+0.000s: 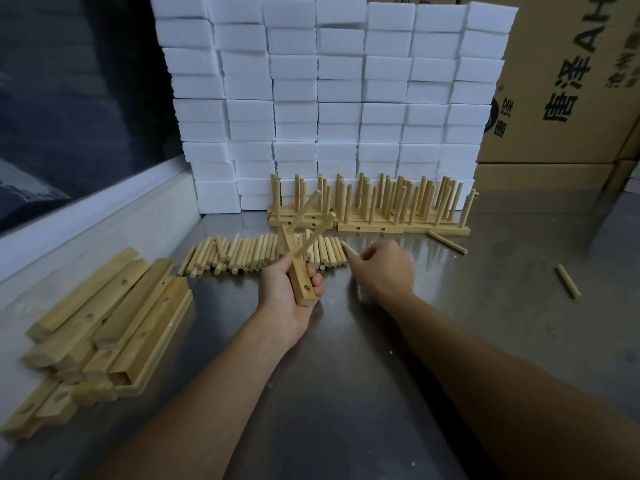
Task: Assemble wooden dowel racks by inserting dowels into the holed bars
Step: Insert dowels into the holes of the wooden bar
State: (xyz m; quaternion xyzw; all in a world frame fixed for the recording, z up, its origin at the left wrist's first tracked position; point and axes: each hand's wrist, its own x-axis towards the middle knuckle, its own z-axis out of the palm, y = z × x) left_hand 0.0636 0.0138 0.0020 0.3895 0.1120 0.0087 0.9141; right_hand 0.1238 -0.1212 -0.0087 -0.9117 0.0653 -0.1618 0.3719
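Holed bar [298, 271] is gripped upright by left hand [287, 299], holes kept reachable.
One dowel [348, 250] is pinched by right hand [382, 271] from the loose row.

Steel table [346, 393], seemingly scuffed: holed bars [104, 323] piled lower left, loose dowels [263, 254] centre, finished racks [370, 209] behind, white foam blocks [332, 91] stacked beyond.

just two bare forearms coming in from about 5 and 7 o'clock, no sleeves showing anywhere up to the frame edge. left hand [291, 292] and right hand [384, 268] have no gloves, and no rings or watch as far as I can tell, it's pretty dim
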